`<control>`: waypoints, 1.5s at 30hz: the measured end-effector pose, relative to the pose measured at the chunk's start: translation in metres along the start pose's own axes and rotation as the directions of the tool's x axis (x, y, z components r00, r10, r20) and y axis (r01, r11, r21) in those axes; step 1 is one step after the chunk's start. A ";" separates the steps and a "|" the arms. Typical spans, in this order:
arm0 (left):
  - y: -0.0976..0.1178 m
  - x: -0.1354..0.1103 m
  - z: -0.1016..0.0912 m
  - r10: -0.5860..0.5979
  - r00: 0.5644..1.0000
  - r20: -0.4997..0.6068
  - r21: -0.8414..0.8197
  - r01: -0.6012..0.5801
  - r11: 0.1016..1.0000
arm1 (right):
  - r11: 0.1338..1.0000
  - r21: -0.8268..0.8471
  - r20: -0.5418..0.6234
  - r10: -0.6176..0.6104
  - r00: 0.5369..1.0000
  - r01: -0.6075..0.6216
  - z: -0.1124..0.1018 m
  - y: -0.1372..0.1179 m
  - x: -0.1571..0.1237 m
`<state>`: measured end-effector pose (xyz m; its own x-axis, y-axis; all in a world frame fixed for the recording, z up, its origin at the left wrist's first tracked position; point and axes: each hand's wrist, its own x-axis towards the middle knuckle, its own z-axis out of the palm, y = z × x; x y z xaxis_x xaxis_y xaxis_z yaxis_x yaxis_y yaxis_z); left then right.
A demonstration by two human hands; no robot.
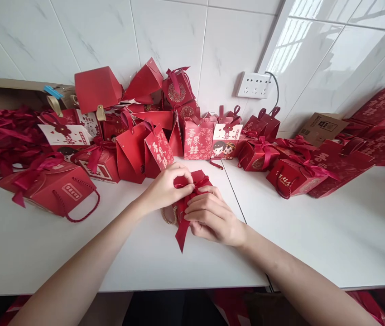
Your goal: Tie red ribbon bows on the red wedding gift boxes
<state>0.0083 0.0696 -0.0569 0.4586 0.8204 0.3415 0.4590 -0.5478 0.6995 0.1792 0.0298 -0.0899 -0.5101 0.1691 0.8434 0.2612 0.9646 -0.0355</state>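
Observation:
Between both hands, a small red gift box (197,174) sits on the white table, partly covered by my fingers. A red ribbon (182,237) lies over its top, with one pointed tail hanging toward me. Thumb and forefinger of my left hand (167,186) are pinched together on a loop of that ribbon. My right hand (214,216) curls over the box's right side, its fingertips closed at the middle of the ribbon; the exact grip there is hidden. At the box's left side a gold rope handle (169,216) sticks out.
Several red gift boxes line the back, including a larger bow-tied one (51,185) at left and another (296,174) at right. A heap of red ribbons (5,136) lies far left. A power strip (254,85) is on the tiled wall (168,31). A seam crosses the table (127,258).

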 end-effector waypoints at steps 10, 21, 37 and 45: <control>-0.003 0.000 -0.004 0.017 1.000 0.019 -0.083 -0.016 0.996 | 0.989 0.139 -0.028 -0.039 0.999 0.043 -0.009 0.004 0.000; 0.008 -0.004 0.001 0.038 0.999 0.011 0.012 -0.038 0.999 | 0.279 0.200 0.251 0.912 0.324 -0.939 -0.031 0.030 0.015; 0.000 -0.002 -0.011 -0.014 0.999 -0.030 -0.066 0.012 0.998 | 0.364 0.315 0.342 0.818 0.463 -0.877 -0.035 0.038 0.012; 0.004 -0.004 -0.043 -0.310 0.865 0.395 -0.112 0.380 0.918 | 0.282 0.412 0.397 0.801 0.449 -0.867 -0.030 0.040 0.008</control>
<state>-0.0247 0.0715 -0.0284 0.5547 0.8146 -0.1695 0.5107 -0.1725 0.8423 0.2101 0.0638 -0.0683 -0.3451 0.9284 0.1375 0.1784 0.2088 -0.9616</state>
